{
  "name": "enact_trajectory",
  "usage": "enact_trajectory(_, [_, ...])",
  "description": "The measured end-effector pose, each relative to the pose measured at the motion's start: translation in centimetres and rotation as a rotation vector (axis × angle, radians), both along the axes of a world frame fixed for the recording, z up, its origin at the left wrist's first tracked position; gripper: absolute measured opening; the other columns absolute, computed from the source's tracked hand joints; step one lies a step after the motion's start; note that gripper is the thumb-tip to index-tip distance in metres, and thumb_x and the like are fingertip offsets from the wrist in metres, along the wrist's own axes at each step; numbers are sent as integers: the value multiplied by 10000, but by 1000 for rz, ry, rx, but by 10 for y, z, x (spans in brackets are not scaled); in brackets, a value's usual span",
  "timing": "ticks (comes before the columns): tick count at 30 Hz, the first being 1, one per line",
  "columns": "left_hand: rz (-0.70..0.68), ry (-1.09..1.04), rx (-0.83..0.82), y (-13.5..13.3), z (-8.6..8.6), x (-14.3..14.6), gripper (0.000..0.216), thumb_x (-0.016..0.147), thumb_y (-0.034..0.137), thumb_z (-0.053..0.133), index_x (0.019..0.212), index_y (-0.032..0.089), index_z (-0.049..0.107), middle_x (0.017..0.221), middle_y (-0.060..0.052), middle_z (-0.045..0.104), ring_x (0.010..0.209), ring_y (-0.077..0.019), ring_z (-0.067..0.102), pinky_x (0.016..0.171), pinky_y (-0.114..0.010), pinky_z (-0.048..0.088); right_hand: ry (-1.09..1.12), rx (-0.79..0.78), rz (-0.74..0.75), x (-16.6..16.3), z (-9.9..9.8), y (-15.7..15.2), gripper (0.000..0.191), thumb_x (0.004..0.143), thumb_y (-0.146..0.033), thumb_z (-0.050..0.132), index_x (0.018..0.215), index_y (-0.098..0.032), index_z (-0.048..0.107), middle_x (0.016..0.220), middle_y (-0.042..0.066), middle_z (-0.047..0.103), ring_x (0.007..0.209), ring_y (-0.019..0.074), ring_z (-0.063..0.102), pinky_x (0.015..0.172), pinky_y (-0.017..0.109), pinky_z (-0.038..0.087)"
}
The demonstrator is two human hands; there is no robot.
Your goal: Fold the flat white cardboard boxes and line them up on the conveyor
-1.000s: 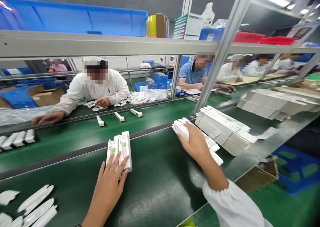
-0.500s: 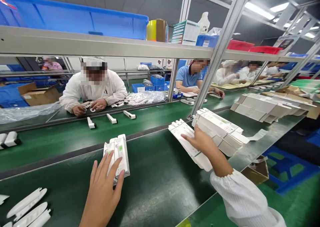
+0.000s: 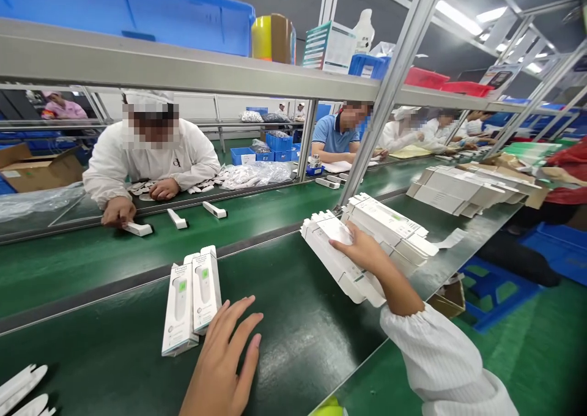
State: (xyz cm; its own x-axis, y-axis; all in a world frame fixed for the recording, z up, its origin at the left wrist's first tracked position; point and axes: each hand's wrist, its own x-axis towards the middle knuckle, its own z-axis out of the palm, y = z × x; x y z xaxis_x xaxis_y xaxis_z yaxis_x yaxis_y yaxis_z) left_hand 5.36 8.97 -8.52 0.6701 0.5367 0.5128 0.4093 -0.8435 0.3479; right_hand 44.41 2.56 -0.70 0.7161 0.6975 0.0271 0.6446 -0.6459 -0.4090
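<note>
Two closed white thermometer boxes stand side by side on the near green belt, each printed with a thermometer that has a green display. My left hand is open and empty just right of and nearer than them, fingers spread. On the right, my right hand grips a stack of flattened white cartons, thumb across the near face and fingers on the far side, partly hidden. Right behind this stack leans another bundle of flattened cartons.
White plastic shell halves lie at the lower left. A co-worker across the line touches a white thermometer on the far belt. A metal post and a shelf with a blue bin stand in front. More cartons lie at right.
My left hand has drawn away from the two boxes, toward the right and nearer me. My right hand has closed in on the flattened cartons. The co-worker's hand has reached a thermometer.
</note>
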Motion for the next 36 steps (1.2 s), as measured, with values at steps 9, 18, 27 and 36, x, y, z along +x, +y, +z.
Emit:
enact_trajectory(9, [5, 38, -541, -3, 3, 7, 472, 1135, 568, 423, 1412, 383, 757, 1662, -29, 622, 1578, -399, 550, 1243, -663, 519, -32, 243, -1, -15, 25, -12, 986, 928, -553, 763, 1721, -96, 397, 1714, 268, 524, 1582, 514, 494, 1274, 671, 430])
enact_trajectory(18, [-80, -475, -966, -1, 62, 46, 515, 1106, 629, 560, 1446, 242, 571, 1393, -144, 734, 1230, -286, 724, 1075, -430, 583, 801, 721, 292, -168, 55, 17, 501, 800, -592, 955, 1081, -197, 830, 1185, 171, 872, 1122, 441, 822, 943, 560, 686])
enact_trajectory(27, [-185, -391, -855, 58, 133, -14, 880, 921, 868, 655, 1592, 308, 556, 1618, -118, 601, 1514, -371, 554, 1291, -512, 445, 1454, 920, 1013, -202, 93, 111, 796, 731, -412, 1040, 1430, -274, 685, 1480, 123, 744, 1423, 368, 681, 1277, 603, 475])
enact_trajectory(36, [96, -182, -748, 86, 141, 18, 314, 843, 466, 838, 1023, 212, 796, 913, -38, 818, 836, -279, 762, 716, -311, 563, 1222, 999, 606, -197, 90, 129, 416, 690, -461, 1068, 947, -214, 854, 1001, 79, 870, 980, 341, 812, 910, 483, 672])
